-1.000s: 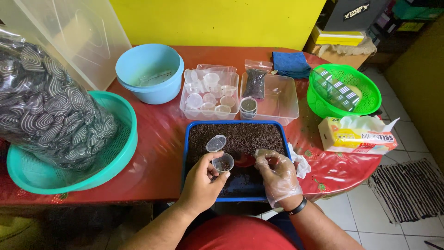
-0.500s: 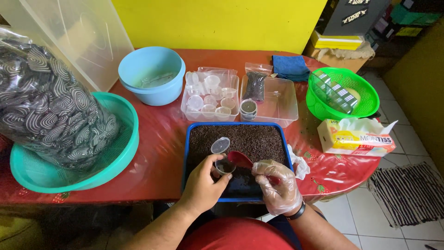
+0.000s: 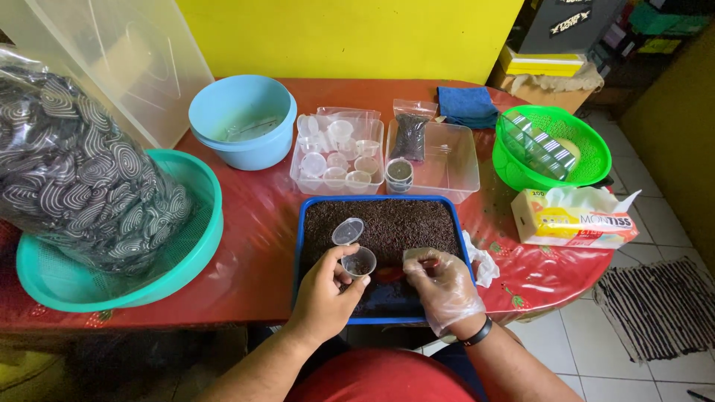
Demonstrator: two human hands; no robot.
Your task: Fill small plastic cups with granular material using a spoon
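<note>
Over the blue tray: filling a small cup

Between left thumb and fingertips sits the small clear cup (image 3: 358, 262), hinged lid (image 3: 348, 231) flipped open on the far side — some dark grain already inside, it seems. Left hand (image 3: 325, 292) pinches the cup near its rim, bare. Right hand (image 3: 441, 286), in a thin plastic glove, curls its fingers around a red scoop (image 3: 389, 273), mostly hidden; tip lies just beside the cup. Both hover above the blue tray (image 3: 301, 237) of dark grain (image 3: 402, 222). Best kept — cup level and low over the tray, scoop tip touching the rim, so spills fall back. Beyond the fingers: clear box of empty cups (image 3: 337, 155), one filled cup (image 3: 399, 173).
</note>
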